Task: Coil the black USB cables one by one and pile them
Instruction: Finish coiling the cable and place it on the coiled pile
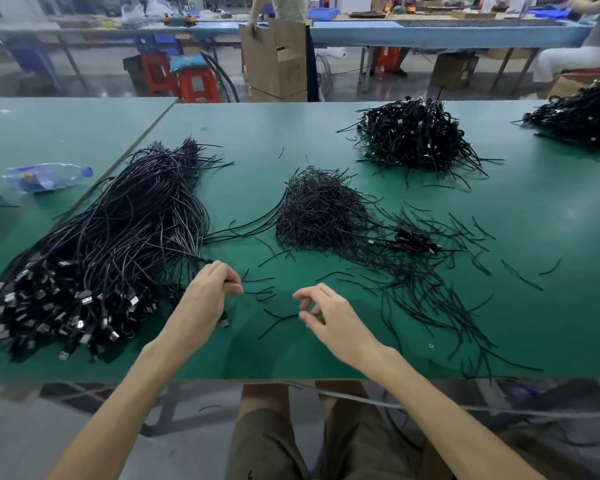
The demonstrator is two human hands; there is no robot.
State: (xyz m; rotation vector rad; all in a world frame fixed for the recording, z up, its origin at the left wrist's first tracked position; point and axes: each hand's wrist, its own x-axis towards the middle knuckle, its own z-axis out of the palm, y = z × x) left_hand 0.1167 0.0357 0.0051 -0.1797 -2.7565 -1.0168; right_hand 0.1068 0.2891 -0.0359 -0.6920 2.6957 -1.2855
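Green table (291, 133) under my hands: left hand (208, 296) pinches one cable (201, 259) from the bundle (118, 237) beside it, right hand (326, 317) loosely curled, empty

Bare green table (264, 355) between and below both wrists, passable. Left side blocked by big bundle of uncoiled cables (111, 244). Ahead, heap of short ties (319, 213); loose ties (440, 306) litter the right. Far-left corner open except plastic bottle (47, 176).
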